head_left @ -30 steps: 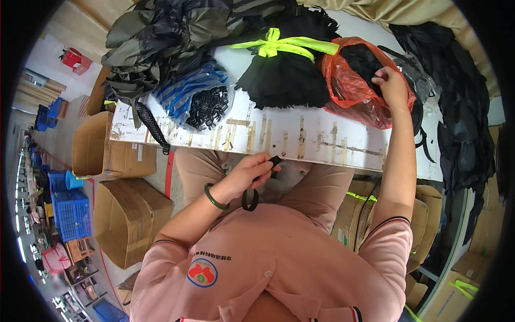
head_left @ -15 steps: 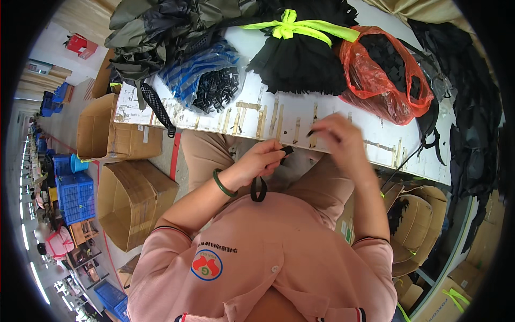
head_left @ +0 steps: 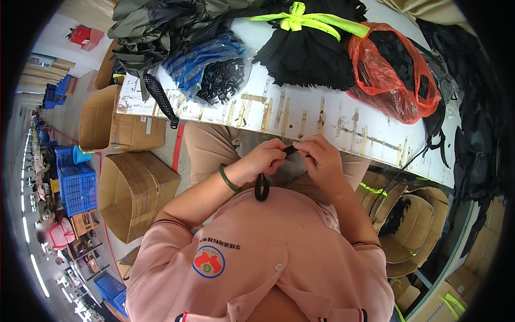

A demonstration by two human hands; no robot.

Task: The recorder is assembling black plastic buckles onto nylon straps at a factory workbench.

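Observation:
My left hand [head_left: 270, 156] is closed on a black webbing strap [head_left: 262, 189], whose loop hangs below the fingers over my lap. A short flat end of it sticks out toward the right. My right hand [head_left: 323, 161] meets that end in a pinch, with a small black piece [head_left: 308, 156] at its fingertips; the fingers hide most of its shape. Both hands are just off the near table edge. Beyond them, a clear blue-striped bag [head_left: 185, 72] of small black plastic buckles [head_left: 219, 85] lies on the table.
On the white table [head_left: 332, 115] lie a black fabric strip bundle [head_left: 303, 59] tied with a neon-yellow band [head_left: 295, 22], a red plastic bag [head_left: 370, 67] of black pieces, and dark fabric [head_left: 155, 32]. Cardboard boxes [head_left: 142, 193] stand left; another box [head_left: 424, 220] is right.
My right hand has come down and left from over the table edge with a small dark piece, and now meets the strap end at my left hand.

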